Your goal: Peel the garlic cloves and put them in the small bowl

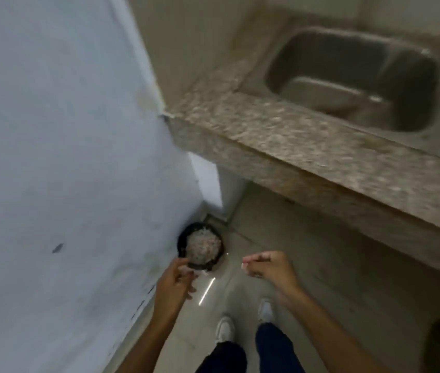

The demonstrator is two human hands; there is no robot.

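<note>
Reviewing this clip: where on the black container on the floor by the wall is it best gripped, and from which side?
Probably the bare rim of the black container, reached from above on the open side facing the person; the wall blocks its far side, and pale scraps fill the middle. Blur hides any handles.

On your left stands a pale blue wall (52, 130); ahead, a speckled granite bench (280, 135) carries a steel sink (353, 76). Below you, glossy beige floor tiles (307, 265) catch a streak of light.

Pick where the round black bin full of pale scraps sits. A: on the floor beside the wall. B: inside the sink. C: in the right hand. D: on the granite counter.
A: the black bin stands on the floor against the wall, below the counter.
</note>
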